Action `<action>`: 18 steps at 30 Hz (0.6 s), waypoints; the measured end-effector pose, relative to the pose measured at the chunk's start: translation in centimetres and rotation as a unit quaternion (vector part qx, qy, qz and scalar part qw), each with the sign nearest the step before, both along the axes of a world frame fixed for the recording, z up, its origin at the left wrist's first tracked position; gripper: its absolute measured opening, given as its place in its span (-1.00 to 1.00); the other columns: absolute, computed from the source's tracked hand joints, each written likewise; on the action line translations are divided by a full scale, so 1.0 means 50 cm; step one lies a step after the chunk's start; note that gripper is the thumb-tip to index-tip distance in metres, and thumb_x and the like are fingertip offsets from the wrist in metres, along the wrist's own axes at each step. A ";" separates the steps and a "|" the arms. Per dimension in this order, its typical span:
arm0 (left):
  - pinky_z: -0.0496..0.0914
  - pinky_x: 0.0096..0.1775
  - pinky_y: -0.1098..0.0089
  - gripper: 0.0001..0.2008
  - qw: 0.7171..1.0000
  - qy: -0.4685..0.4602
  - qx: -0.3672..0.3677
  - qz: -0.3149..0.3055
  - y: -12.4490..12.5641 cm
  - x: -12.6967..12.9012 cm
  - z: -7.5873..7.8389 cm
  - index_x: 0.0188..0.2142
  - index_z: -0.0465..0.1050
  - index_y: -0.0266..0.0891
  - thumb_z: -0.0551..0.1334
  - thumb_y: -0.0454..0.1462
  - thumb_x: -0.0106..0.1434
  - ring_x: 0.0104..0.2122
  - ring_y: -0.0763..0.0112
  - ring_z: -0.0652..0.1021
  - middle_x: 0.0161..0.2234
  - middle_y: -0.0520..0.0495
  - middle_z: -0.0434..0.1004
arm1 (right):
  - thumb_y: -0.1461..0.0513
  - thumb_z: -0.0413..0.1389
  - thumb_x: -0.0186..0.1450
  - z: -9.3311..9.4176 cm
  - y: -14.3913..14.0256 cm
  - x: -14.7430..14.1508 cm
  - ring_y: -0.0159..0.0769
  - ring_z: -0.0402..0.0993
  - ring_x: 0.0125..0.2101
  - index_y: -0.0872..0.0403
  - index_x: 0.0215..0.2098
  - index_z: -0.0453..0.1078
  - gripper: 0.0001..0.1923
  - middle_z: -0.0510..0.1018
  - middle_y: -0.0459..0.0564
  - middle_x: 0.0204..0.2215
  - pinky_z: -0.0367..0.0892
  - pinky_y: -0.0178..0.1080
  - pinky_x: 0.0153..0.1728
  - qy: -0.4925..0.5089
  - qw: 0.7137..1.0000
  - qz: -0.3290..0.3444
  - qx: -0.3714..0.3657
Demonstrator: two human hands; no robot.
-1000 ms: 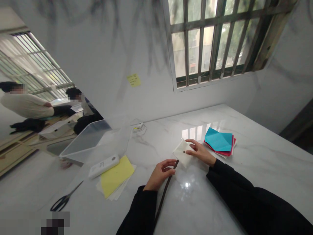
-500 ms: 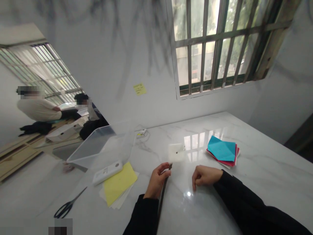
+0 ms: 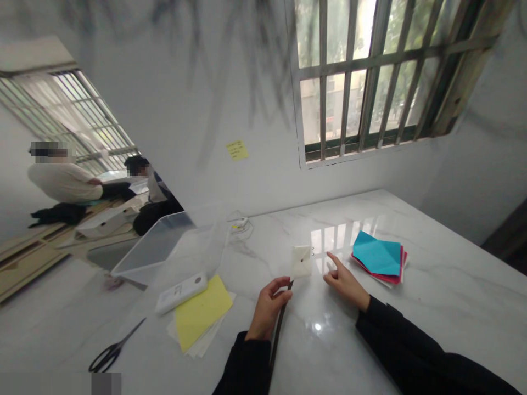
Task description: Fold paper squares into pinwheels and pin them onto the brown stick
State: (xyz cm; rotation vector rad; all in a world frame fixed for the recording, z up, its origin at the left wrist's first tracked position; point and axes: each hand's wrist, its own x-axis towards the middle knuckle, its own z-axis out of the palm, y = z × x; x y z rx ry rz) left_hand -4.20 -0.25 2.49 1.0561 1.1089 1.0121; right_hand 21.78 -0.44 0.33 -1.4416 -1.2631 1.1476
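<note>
My left hand (image 3: 272, 307) pinches the far end of a long, narrow dark strip (image 3: 279, 333) between thumb and fingers. The strip runs toward me beside the black sleeve and out of the bottom of the view. Just beyond that hand lies a small cream square (image 3: 300, 269) with a dark dot on it. Tiny shiny round pieces (image 3: 312, 251) sit at its right edge, too small to name. My right hand (image 3: 346, 282) holds nothing; its index finger stretches forward and the thumb stands apart, a little right of the square.
Blue and red sheets (image 3: 379, 255) lie stacked at right. Yellow paper (image 3: 203, 312), a white device (image 3: 182, 293), black-handled scissors (image 3: 117, 346) and a clear plastic bin (image 3: 164, 247) are at left. A cable (image 3: 240, 224) rests near the wall. Two people sit in the left background.
My right hand has moved forward from a curled pose near the table, its index finger now extended toward the tiny pieces. My left hand still pinches the strip, nearly unmoved.
</note>
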 end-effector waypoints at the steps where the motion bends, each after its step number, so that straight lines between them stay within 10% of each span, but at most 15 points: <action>1: 0.42 -0.12 0.38 -0.54 1.000 0.003 0.000 -0.006 0.000 0.000 -0.002 -0.08 0.65 -0.22 0.55 -0.22 -0.01 -0.21 0.32 0.61 -0.06 -0.15 0.66 | 0.19 0.11 0.26 0.011 -0.007 -0.001 -0.43 0.10 -0.59 0.23 0.40 0.21 -0.24 0.23 -0.30 -0.62 0.02 -0.36 -0.52 0.016 1.000 0.018 -0.019; 3: 0.42 -0.12 0.38 -0.55 1.000 0.002 0.000 -0.018 -0.001 0.000 -0.005 -0.07 0.64 -0.21 0.54 -0.20 0.01 -0.22 0.32 0.61 -0.03 -0.15 0.66 | 0.13 0.16 0.26 0.037 -0.024 -0.003 -0.47 0.05 -0.62 0.23 0.17 0.48 -0.44 0.24 -0.27 -0.63 -0.01 -0.35 -0.55 0.044 0.981 0.167 -0.085; 5: 0.42 -0.12 0.38 -0.56 1.000 -0.002 0.002 -0.023 -0.002 0.000 -0.005 -0.08 0.64 -0.22 0.54 -0.20 0.03 -0.19 0.30 0.61 -0.02 -0.15 0.66 | 0.09 0.28 0.22 0.060 -0.043 -0.007 -0.50 0.06 -0.63 0.24 -0.08 0.61 -0.58 0.30 -0.21 -0.64 -0.02 -0.34 -0.56 0.067 0.880 0.443 -0.159; 7: 0.43 -0.11 0.37 -0.56 1.000 -0.010 0.001 -0.022 -0.003 0.001 -0.004 -0.08 0.63 -0.22 0.54 -0.19 0.03 -0.18 0.28 0.61 -0.03 -0.16 0.66 | 0.05 0.33 0.21 0.069 -0.055 -0.017 -0.52 0.06 -0.63 0.21 -0.20 0.63 -0.62 0.32 -0.19 -0.64 -0.03 -0.34 -0.57 0.099 0.815 0.548 -0.162; 12: 0.45 -0.08 0.33 -0.54 1.000 -0.014 0.007 -0.014 -0.002 0.001 -0.003 -0.09 0.63 -0.24 0.55 -0.18 0.00 -0.14 0.22 0.61 -0.02 -0.19 0.66 | -0.03 0.22 0.24 0.036 -0.036 -0.044 -0.51 -0.04 -0.66 0.12 -0.23 0.53 -0.62 0.12 -0.30 -0.68 -0.12 -0.34 -0.61 0.127 0.951 0.266 -0.095; 18: 0.47 -0.07 0.30 -0.53 1.000 -0.020 0.004 -0.019 -0.003 0.001 -0.003 -0.08 0.62 -0.24 0.55 -0.16 0.01 -0.13 0.20 0.63 -0.02 -0.19 0.65 | -0.03 0.17 0.15 0.010 -0.008 -0.035 -0.48 -0.09 -0.67 0.11 0.02 0.41 -0.44 0.04 -0.37 -0.67 -0.06 -0.35 -0.62 0.126 0.990 0.037 -0.043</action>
